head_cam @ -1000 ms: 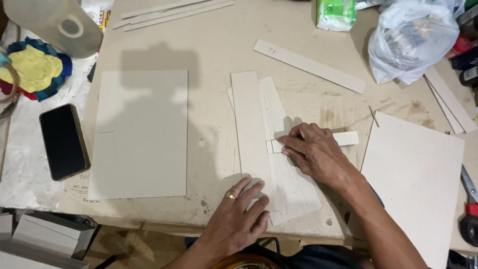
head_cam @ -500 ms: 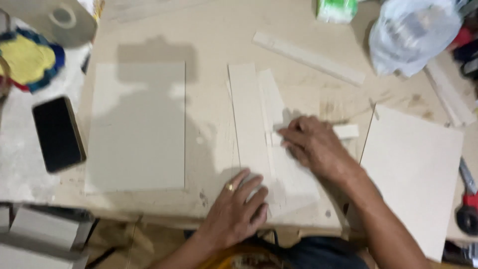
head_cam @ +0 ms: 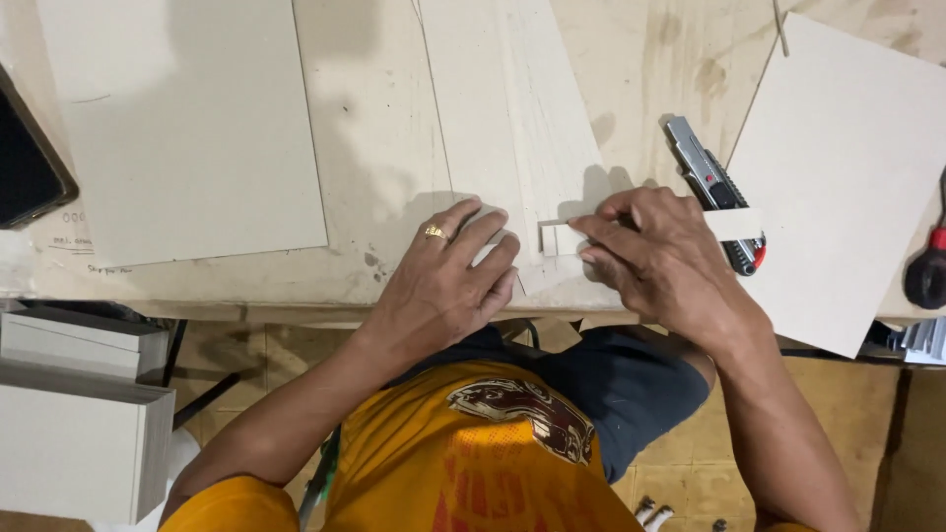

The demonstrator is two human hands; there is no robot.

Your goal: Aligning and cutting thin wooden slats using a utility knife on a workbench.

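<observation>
Grey cardboard everywhere on a pale wooden desk [head_cam: 374, 197], seen from above. Left hand [head_cam: 443, 286], ring on one finger, flat and spread at the near edge of the desk, pressing down the near end of a long cardboard panel [head_cam: 512, 118]; fingers open, nothing gripped. Right hand [head_cam: 665, 266] just beside it, fingers closed on a narrow cardboard strip [head_cam: 557, 236], pinning it crosswise over the near end of the panel. Strip's other end showing past the knuckles, toward the right edge. Utility knife [head_cam: 714, 192] lying just beyond the right hand, touching or nearly touching the strip, not held.

Progress, as a judgement: panel and strip already cut to shape, strip set against the panel and being lined up or pressed on; whether any glue is under it cannot be told. Knife idle, so no cutting in hand now. Fixing or trimming of the strip looks not yet finished.

Also noted: large cardboard sheet [head_cam: 187, 128] toward the left edge, another sheet [head_cam: 847, 177] at the right edge overhanging the near side, dark phone [head_cam: 25, 167] at far left, white boxes [head_cam: 79, 424] on the floor below.
</observation>
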